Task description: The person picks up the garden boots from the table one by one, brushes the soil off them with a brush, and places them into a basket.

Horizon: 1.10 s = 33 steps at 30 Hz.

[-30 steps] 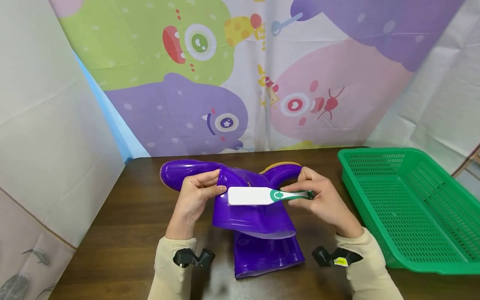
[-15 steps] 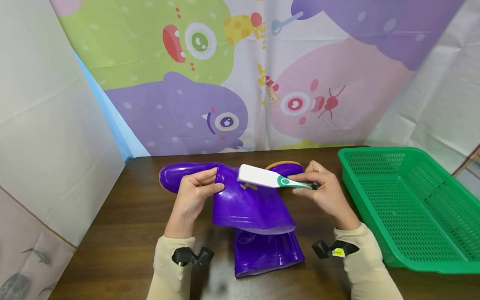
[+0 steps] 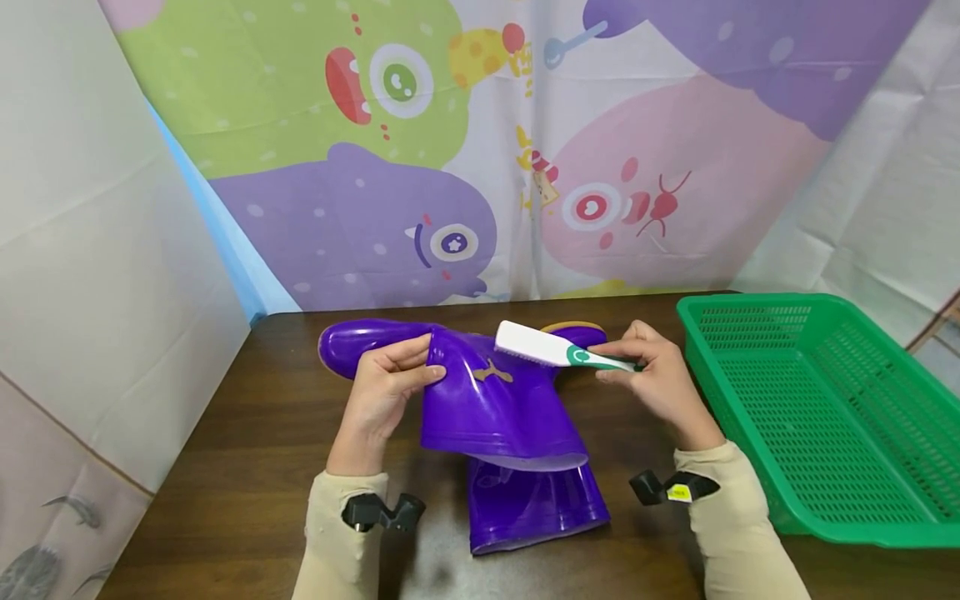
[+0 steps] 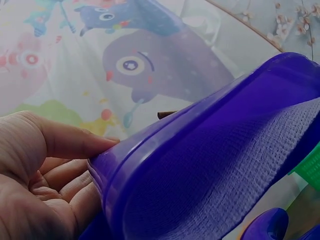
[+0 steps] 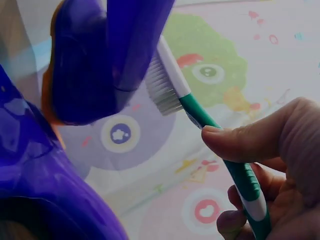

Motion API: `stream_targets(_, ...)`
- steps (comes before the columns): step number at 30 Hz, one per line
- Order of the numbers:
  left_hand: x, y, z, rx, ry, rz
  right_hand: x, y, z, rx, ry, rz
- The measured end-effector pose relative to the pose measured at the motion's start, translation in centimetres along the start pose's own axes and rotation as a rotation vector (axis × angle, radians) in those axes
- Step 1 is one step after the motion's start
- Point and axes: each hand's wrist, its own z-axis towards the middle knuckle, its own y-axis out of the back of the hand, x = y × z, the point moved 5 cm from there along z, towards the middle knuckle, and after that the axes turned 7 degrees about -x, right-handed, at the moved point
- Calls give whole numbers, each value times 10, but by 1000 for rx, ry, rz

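A glossy purple rain boot with a gold mark on its shaft is tilted, its opening facing the near side. My left hand pinches the left edge of that shaft; the left wrist view shows the thumb on the rim and the pale fabric lining. My right hand grips the green handle of a white-headed scrub brush. Its bristles face the boot, close beside the shaft in the right wrist view. Underneath, the shaft of a second purple boot lies on the table.
A green plastic basket stands at the right of the dark wooden table. Behind the table hangs a cartoon-printed curtain, with a white panel on the left side.
The brush has moved away and to the right across the boot's shaft, uncovering the gold mark, with my right hand shifting along. My left hand keeps its pinch nearly in place.
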Motion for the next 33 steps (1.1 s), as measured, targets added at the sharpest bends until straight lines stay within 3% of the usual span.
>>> stream_targets(6,0,-2,-1,-14,6,12,-7,7,-2,-12,101,70)
stream_targets(10,2,-3,-1,-31,10,33,7,5,-7,65,216,195)
stream_targets(15,3,-6,0,-48,-1,65,24,-5,-13,190,276,266)
stream_targets(23,5,-7,-1,-42,-13,66,28,-16,-17,255,240,274)
stream_targets(29,5,-8,-1,-35,-15,45,20,-15,-14,200,216,250)
stream_targets(33,4,-9,-1,-34,-11,33,6,-13,-11,170,124,216)
